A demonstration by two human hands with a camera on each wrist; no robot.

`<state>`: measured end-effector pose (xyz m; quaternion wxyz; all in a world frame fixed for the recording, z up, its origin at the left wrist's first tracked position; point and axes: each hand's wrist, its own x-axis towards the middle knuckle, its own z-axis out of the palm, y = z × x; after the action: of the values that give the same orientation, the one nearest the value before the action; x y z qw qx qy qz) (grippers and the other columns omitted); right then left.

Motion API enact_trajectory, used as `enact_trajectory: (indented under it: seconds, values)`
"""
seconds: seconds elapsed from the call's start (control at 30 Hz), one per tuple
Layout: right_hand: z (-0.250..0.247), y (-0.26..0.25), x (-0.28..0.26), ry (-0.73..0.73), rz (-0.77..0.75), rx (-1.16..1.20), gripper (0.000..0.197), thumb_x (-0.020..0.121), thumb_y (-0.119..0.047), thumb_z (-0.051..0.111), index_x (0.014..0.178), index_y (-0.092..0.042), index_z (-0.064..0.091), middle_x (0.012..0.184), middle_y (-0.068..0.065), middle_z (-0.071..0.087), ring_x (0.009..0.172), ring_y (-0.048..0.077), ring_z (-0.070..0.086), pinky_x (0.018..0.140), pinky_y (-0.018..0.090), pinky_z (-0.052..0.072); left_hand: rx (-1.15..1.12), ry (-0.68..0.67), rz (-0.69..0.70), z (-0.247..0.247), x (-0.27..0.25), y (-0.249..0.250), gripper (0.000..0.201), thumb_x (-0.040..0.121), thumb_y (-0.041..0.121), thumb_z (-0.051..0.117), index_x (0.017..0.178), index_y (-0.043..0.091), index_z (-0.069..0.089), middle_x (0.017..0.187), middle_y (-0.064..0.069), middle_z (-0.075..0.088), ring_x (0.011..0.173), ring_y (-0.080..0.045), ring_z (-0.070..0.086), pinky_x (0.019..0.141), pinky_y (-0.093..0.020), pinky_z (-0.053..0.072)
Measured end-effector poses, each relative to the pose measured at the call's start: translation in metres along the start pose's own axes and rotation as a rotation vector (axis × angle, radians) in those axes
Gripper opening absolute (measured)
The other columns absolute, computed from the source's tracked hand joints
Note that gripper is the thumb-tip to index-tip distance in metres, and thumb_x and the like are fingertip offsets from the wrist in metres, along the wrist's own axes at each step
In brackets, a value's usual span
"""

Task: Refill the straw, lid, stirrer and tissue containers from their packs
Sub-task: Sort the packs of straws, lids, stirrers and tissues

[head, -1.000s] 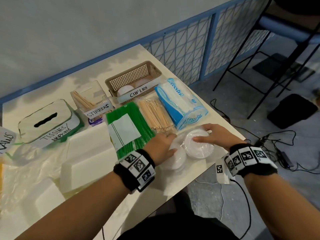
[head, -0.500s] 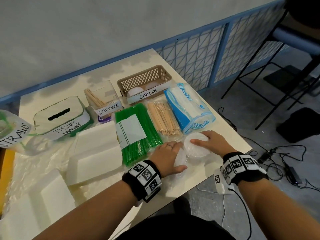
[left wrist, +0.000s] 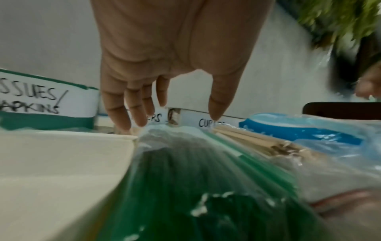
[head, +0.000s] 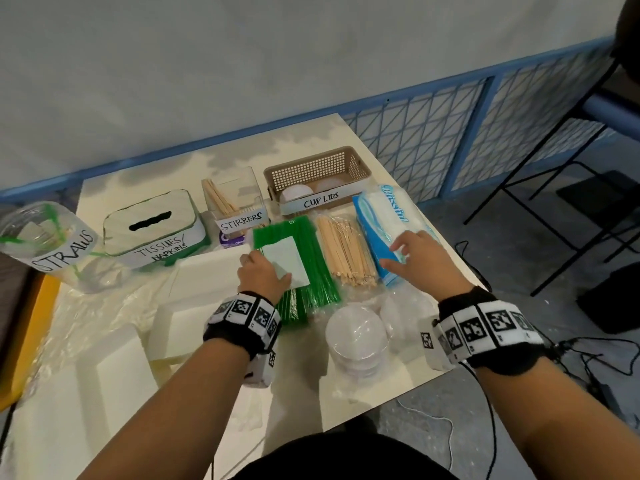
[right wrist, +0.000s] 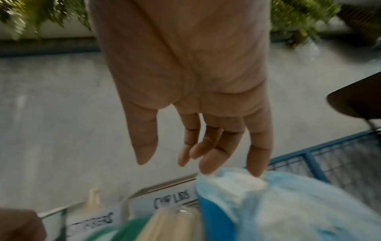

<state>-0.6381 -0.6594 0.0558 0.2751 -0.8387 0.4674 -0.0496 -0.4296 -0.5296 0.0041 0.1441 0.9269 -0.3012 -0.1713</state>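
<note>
My left hand hovers open over the green straw pack, fingers straight and pointing down at its far end. My right hand is open too, and its fingertips touch the top of the blue tissue pack. Between the two packs lies the wooden stirrer pack. The bagged stack of clear lids sits near the table's front edge, with no hand on it. At the back stand the straws jar, the tissue box, the stirrers holder and the cup lids basket.
White foam blocks on crumpled clear plastic cover the left half of the table. The table's right edge runs just beyond the tissue pack, with floor, cables and a black stand beyond it. A blue mesh fence backs the table.
Both hands have let go of the lid pack and moved forward: the left to the straw pack, the right to the tissue pack. The head view has lifted a little.
</note>
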Motion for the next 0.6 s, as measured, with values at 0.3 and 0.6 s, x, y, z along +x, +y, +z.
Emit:
enact_trajectory:
  seconds: [0.3,0.6]
  values:
    - [0.053,-0.067,0.051,-0.383,-0.042,-0.277,0.068,0.088,-0.037,0.059,0.142,-0.009,0.027,0.15,0.02,0.023,0.134,0.034,0.034,0.108,0.041,0.034,0.027,-0.189,-0.265,0.001,0.021,0.003,0.092,0.081,0.051,0.063,0.139,-0.005,0.019,0.144,-0.018,0.036,0.135,-0.034,0.033,0.11,-0.04,0.028]
    - [0.056,-0.062,0.062,-0.447,0.004,-0.274,0.07,0.088,-0.034,0.06,0.144,-0.01,0.024,0.15,0.018,0.021,0.131,0.034,0.039,0.103,0.039,0.038,-0.104,-0.139,-0.278,-0.002,0.033,-0.005,0.081,0.071,0.063,0.065,0.115,-0.003,0.052,0.107,-0.015,0.064,0.103,-0.032,0.061,0.093,-0.038,0.049]
